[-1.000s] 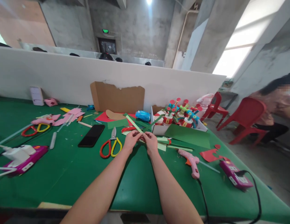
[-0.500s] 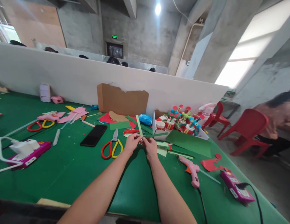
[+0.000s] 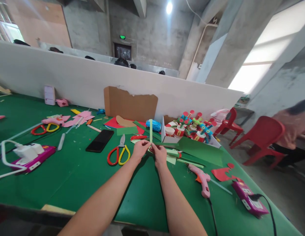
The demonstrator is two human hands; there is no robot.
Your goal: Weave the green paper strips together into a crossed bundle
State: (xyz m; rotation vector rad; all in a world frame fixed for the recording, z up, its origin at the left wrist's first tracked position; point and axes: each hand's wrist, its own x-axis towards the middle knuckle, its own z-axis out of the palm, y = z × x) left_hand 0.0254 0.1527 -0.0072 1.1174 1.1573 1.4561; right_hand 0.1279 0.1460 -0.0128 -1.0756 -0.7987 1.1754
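Note:
My left hand [image 3: 141,150] and my right hand [image 3: 159,154] meet fingertip to fingertip above the table, both pinched closed. Between them a light green paper strip [image 3: 150,129] stands upright, pointing away from me. A dark green paper strip [image 3: 167,144] runs off to the right from the same spot, behind my right fingers. The fingers hide where the two strips join. Left of my hands lie scissors [image 3: 122,141] with one red and one yellow handle. Red-handled pliers or cutters [image 3: 139,138] lie just beyond my left hand.
A pink glue gun [image 3: 203,179] and a purple power strip [image 3: 249,198] lie at right. Behind are a white box [image 3: 163,132] of colourful paper figures and a dark green sheet [image 3: 199,149]. A phone [image 3: 99,141] and another purple power strip [image 3: 40,158] are at left.
The light green strip has swung from leaning left to nearly upright, and the dark strip now sits slightly lower. My hands stay together. The whole view has shifted slightly.

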